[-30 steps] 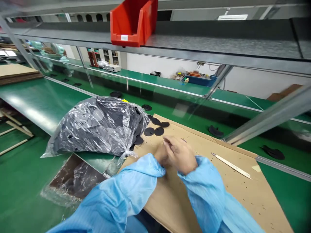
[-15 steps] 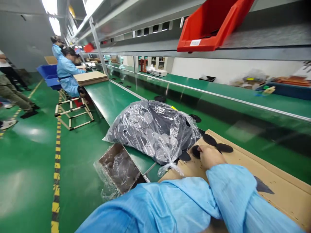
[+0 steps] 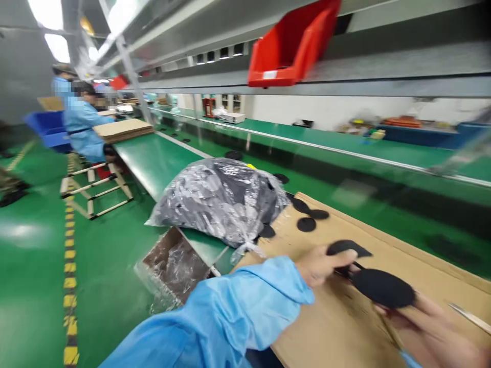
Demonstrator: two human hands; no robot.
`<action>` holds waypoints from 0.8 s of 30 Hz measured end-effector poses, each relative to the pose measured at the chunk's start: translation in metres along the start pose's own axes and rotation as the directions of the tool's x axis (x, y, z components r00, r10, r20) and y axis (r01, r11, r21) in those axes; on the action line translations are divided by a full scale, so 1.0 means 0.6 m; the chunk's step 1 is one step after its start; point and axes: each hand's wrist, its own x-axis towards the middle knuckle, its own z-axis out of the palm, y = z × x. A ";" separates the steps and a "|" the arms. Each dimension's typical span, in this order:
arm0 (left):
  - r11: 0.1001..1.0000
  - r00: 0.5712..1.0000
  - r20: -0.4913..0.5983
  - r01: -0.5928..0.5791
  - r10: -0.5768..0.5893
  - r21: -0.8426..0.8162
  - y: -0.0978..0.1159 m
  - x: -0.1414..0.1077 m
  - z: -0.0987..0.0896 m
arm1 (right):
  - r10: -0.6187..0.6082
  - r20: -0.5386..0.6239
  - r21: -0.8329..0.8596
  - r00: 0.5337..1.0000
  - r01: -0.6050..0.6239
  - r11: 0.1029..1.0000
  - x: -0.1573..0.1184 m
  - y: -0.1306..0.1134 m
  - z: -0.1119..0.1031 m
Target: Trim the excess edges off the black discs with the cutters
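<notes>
The discs look matt, the bag glossy plastic.

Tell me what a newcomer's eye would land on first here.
Probably the bright red bin on the shelf at the top, then the bulging clear bag of dark discs beside the brown board. At lower right, the left hand grips a dark piece, and the blurred right hand holds a black disc.

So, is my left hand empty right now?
No, your left hand has a flat black piece pinched under its thumb, over the brown cardboard.
</notes>
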 end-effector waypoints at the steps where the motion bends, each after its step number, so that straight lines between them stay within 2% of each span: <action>1: 1.000 0.998 0.063 -0.017 0.018 -0.017 -0.003 -0.008 -0.001 | 0.102 -0.019 0.187 0.995 -0.096 0.978 -0.011 0.000 0.003; 2: 0.999 0.987 0.158 -0.035 0.034 0.004 -0.006 -0.015 -0.001 | 0.174 -0.016 0.326 0.985 -0.159 0.932 -0.019 -0.002 0.010; 3: 0.996 0.978 0.197 -0.073 0.062 0.046 -0.009 -0.020 -0.002 | 0.203 -0.009 0.418 0.979 -0.181 0.890 -0.023 -0.006 0.019; 5: 0.989 0.985 0.148 -0.105 0.088 0.109 -0.013 -0.021 -0.003 | 0.226 -0.031 0.539 0.974 -0.174 0.824 -0.020 -0.011 0.035; 8: 0.990 0.997 0.048 -0.069 0.063 0.125 -0.020 -0.015 -0.001 | 0.263 -0.130 0.641 0.956 -0.121 0.758 -0.014 -0.008 0.047; 11: 0.988 0.994 0.010 -0.105 0.104 0.114 -0.027 -0.015 0.001 | 0.156 -0.231 0.496 0.960 -0.022 0.868 -0.023 -0.001 0.053; 14: 0.974 0.990 0.042 -0.143 0.138 0.174 -0.030 -0.021 0.003 | 0.066 -0.317 0.281 0.946 0.027 0.959 -0.034 0.003 0.054; 17: 0.965 0.986 0.058 -0.166 0.158 0.203 -0.031 -0.026 0.008 | 0.002 -0.360 0.130 0.933 0.048 0.990 -0.037 0.001 0.046; 20: 0.978 0.992 0.067 -0.117 0.106 0.172 -0.030 -0.029 0.010 | -0.072 -0.348 0.009 0.935 0.080 0.997 -0.038 -0.005 0.039; 24: 0.966 0.991 0.039 -0.132 0.126 0.220 -0.029 -0.030 0.005 | -0.110 -0.334 -0.067 0.936 0.093 0.993 -0.042 -0.009 0.039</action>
